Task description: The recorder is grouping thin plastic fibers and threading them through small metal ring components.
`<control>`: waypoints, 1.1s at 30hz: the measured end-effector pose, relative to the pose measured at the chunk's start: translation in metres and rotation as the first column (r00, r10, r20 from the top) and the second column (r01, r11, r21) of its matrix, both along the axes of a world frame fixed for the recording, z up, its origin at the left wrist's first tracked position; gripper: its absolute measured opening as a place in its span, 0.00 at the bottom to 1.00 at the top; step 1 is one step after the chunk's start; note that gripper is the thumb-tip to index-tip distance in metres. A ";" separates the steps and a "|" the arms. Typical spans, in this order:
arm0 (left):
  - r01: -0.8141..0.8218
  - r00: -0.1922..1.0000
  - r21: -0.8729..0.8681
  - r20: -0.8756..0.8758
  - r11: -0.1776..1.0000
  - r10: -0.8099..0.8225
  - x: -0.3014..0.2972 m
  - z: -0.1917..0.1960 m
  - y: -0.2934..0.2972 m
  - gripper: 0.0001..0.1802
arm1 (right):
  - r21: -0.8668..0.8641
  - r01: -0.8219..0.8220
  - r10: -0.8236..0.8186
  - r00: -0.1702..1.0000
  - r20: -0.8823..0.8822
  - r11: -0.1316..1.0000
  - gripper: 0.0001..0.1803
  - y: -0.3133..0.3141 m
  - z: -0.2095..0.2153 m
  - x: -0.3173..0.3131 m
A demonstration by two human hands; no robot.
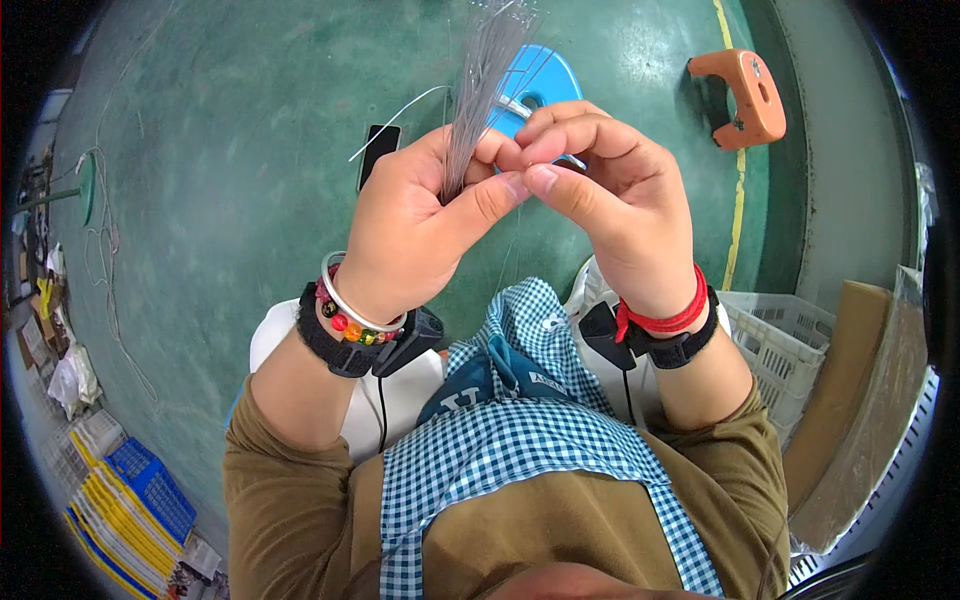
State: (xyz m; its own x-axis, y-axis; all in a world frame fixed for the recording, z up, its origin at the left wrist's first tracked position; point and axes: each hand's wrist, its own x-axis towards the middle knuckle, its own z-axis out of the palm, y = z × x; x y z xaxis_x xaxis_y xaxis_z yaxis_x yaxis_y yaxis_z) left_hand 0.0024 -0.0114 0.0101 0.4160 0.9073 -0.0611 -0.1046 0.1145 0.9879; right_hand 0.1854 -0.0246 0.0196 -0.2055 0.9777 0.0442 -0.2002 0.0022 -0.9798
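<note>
Left hand (410, 225) grips a wire bundle (480, 80); right hand (610, 190) pinches one strand beside it, above the green floor (250, 150).

Both forearms rose from the lower edge and met high at centre, elbows bent and spread. The left hand (405, 235) showed its back to the camera, its fingers curled shut and its thumb stretched rightward to the other hand's fingertips. The right hand (620, 210) faced it, its fingers bent over and its thumb pressed against the left thumb tip (the two hands touching there). Each wrist carried a black strap with a small black unit; the left also wore bangles and beads, the right a red cord. Brown sleeves covered both arms up to the forearm.
</note>
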 end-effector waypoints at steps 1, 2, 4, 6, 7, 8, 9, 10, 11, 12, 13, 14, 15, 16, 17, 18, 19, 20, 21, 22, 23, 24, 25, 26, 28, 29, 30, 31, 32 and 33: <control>0.000 1.000 -0.001 0.000 1.000 0.000 -0.001 -0.002 0.000 0.08 | -0.031 0.016 -0.016 1.000 -0.004 0.999 0.07 -0.001 0.001 -0.001; 0.004 1.000 0.010 -0.007 1.000 -0.004 -0.001 -0.004 0.001 0.08 | -0.061 0.032 -0.032 0.999 -0.007 0.998 0.06 -0.001 0.002 -0.002; 0.007 1.000 0.020 -0.013 1.000 -0.007 -0.001 -0.004 0.000 0.08 | -0.054 0.042 -0.041 0.999 0.016 0.998 0.06 -0.001 0.002 -0.002; -0.034 0.998 0.057 -0.060 0.998 0.037 0.002 -0.001 -0.001 0.07 | -0.048 0.053 -0.051 0.998 0.038 0.997 0.05 -0.002 0.001 -0.003; -0.032 0.998 0.056 -0.060 0.998 0.035 0.003 -0.002 -0.001 0.07 | -0.012 0.096 -0.095 0.993 0.065 0.995 0.05 -0.002 0.000 -0.005; -0.033 0.995 0.088 -0.086 0.996 0.041 0.003 -0.004 0.000 0.07 | 0.025 0.138 -0.140 0.986 0.091 0.990 0.05 -0.003 -0.002 -0.005; -0.036 0.992 0.120 -0.113 0.992 0.050 0.002 -0.006 0.000 0.07 | 0.024 0.137 -0.139 0.986 0.091 0.990 0.05 -0.003 -0.003 -0.006; -0.037 0.992 0.120 -0.114 0.992 0.051 0.002 -0.006 -0.001 0.07 | 0.131 0.155 -0.178 0.967 0.184 0.979 0.05 -0.003 -0.004 -0.006; -0.042 0.992 0.098 -0.112 0.994 0.053 0.002 -0.007 -0.002 0.07 | 0.239 0.161 -0.225 0.936 0.271 0.958 0.05 -0.003 -0.005 -0.007; -0.047 0.992 0.076 -0.110 0.996 0.055 0.002 -0.007 -0.002 0.07 | 0.238 0.160 -0.224 0.936 0.271 0.958 0.05 -0.003 -0.005 -0.007; -0.047 0.992 0.075 -0.110 0.996 0.055 0.002 -0.008 -0.002 0.07 | 0.305 0.143 -0.248 0.907 0.340 0.941 0.05 -0.003 -0.005 -0.007; -0.059 0.993 0.049 -0.103 0.997 0.064 0.003 -0.008 -0.002 0.07 | 0.370 0.120 -0.276 0.872 0.405 0.921 0.06 -0.003 -0.004 -0.007; -0.069 0.993 0.025 -0.095 0.997 0.071 0.003 -0.008 -0.002 0.06 | 0.370 0.121 -0.277 0.871 0.406 0.921 0.06 -0.002 -0.004 -0.006; -0.068 0.993 0.024 -0.094 0.997 0.070 0.003 -0.006 -0.002 0.06 | 0.229 0.159 -0.226 0.924 0.307 0.960 0.06 -0.002 -0.003 -0.006; -0.050 0.996 -0.061 -0.071 0.997 0.045 0.001 -0.001 -0.001 0.06 | 0.080 0.175 -0.188 0.962 0.196 0.981 0.06 -0.002 -0.001 -0.005; -0.031 0.999 -0.145 -0.046 0.989 0.025 0.000 0.001 -0.001 0.06 | 0.080 0.174 -0.187 0.963 0.196 0.981 0.06 -0.001 0.000 -0.003; -0.032 0.999 -0.145 -0.046 0.989 0.026 0.000 0.000 -0.001 0.06 | -0.047 0.132 -0.126 0.985 0.118 0.990 0.08 0.000 0.002 -0.001; -0.038 0.999 -0.140 -0.029 0.989 0.034 0.001 -0.002 -0.001 0.07 | -0.169 0.078 -0.073 0.997 0.032 0.983 0.10 0.000 0.003 0.000; -0.042 0.999 -0.136 -0.013 0.990 0.041 0.001 -0.003 -0.001 0.08 | -0.151 0.084 -0.078 0.996 0.046 0.985 0.09 0.000 0.004 0.000; -0.041 0.999 -0.136 -0.012 0.990 0.040 0.001 -0.001 -0.001 0.08 | -0.152 0.085 -0.079 0.996 0.046 0.985 0.09 0.000 0.004 -0.001; -0.037 0.999 -0.175 0.006 0.984 0.038 0.001 0.001 -0.001 0.07 | -0.117 0.093 -0.086 0.994 0.062 0.989 0.07 -0.001 0.002 -0.001; -0.032 0.999 -0.213 0.023 0.977 0.038 0.001 0.003 -0.001 0.06 | -0.082 0.098 -0.092 0.993 0.077 0.992 0.06 -0.001 0.001 -0.002; -0.033 0.999 -0.212 0.023 0.977 0.039 0.001 0.002 -0.001 0.06 | -0.081 0.098 -0.092 0.993 0.077 0.992 0.06 -0.001 0.000 -0.001; -0.022 1.000 -0.175 0.005 0.984 0.023 0.002 0.001 -0.002 0.07 | -0.070 0.087 -0.081 0.993 0.088 0.994 0.06 0.000 -0.002 0.000; -0.010 1.000 -0.137 -0.015 0.991 0.008 0.002 0.000 -0.002 0.07 | -0.058 0.076 -0.070 0.993 0.099 0.995 0.05 0.000 -0.002 0.001; -0.003 1.000 -0.152 -0.002 0.988 0.003 0.002 0.001 -0.002 0.08 | -0.074 0.073 -0.067 0.995 0.079 0.995 0.05 0.000 -0.002 0.001; 0.005 1.000 -0.168 0.012 0.986 -0.003 0.001 0.000 -0.002 0.08 | -0.090 0.069 -0.063 0.996 0.060 0.994 0.05 0.001 -0.003 0.001; 0.005 1.000 -0.169 0.012 0.986 -0.003 0.001 0.000 -0.001 0.08 | -0.091 0.068 -0.063 0.996 0.060 0.994 0.05 0.000 -0.001 0.000; -0.003 0.999 -0.208 0.040 0.978 0.012 0.000 -0.001 -0.001 0.08 | -0.159 0.086 -0.083 0.996 0.027 0.983 0.05 0.000 0.003 -0.002; -0.009 0.997 -0.246 0.069 0.969 0.027 -0.001 -0.001 -0.001 0.08 | -0.227 0.102 -0.106 0.994 -0.004 0.969 0.05 0.000 0.005 -0.002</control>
State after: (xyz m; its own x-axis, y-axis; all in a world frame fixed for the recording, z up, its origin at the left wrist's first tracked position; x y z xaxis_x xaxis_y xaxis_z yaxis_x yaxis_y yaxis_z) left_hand 0.0019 -0.0119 0.0091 0.4112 0.8754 -0.2540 -0.1775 0.3503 0.9197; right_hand 0.1835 -0.0247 0.0246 -0.1036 0.9786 -0.1776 -0.2261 -0.1970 -0.9540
